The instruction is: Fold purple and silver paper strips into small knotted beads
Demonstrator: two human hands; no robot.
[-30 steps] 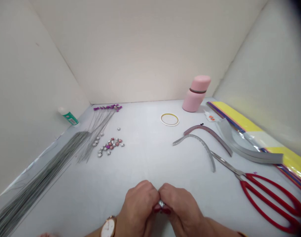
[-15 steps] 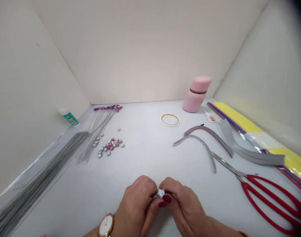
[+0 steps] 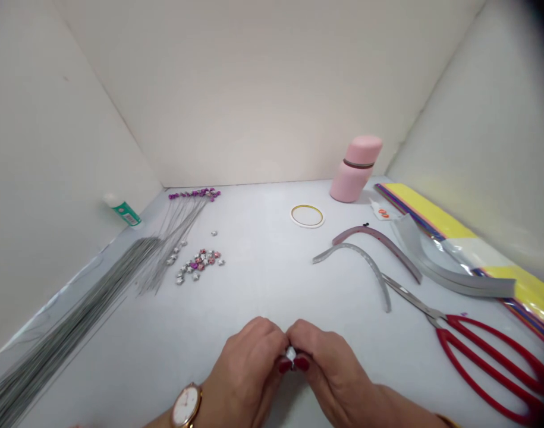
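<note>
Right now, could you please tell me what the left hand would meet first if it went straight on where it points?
The left hand would probably meet the right hand first, just beyond the small silvery piece both pinch; depth there is unclear.

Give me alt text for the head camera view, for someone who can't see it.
A left hand and right hand hold a small silvery piece between them above a pale table. Small stars and thin wires lie to the left, red-handled scissors to the right.

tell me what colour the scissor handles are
Red; the scissor handles show best in the head view.
</note>
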